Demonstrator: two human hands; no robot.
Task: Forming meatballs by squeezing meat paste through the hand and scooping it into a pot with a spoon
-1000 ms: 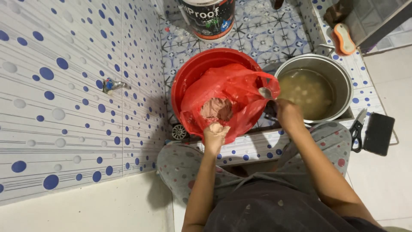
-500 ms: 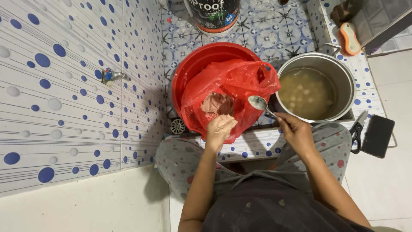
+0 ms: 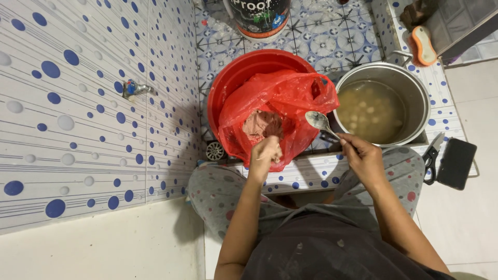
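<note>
My left hand (image 3: 266,151) is closed around a lump of pinkish paste just over the near edge of a red plastic bag (image 3: 282,101). The bag lines a red basin (image 3: 244,70) and holds more of the pinkish paste (image 3: 262,124). My right hand (image 3: 363,155) grips the handle of a metal spoon (image 3: 319,122), whose empty bowl hangs between the bag and a steel pot (image 3: 415,93). The pot holds cloudy broth with several pale balls (image 3: 368,111) floating in it.
A tap (image 3: 134,89) sticks out of the dotted tiled wall on the left. A large bucket (image 3: 259,18) stands behind the basin, and a floor drain (image 3: 214,151) lies beside it. An orange brush (image 3: 423,44), scissors (image 3: 431,155) and a black flat object (image 3: 456,163) lie to the right.
My right hand has drawn the spoon back from the pot to the bag's edge. My left hand has stayed at the bag's near rim, squeezing paste.
</note>
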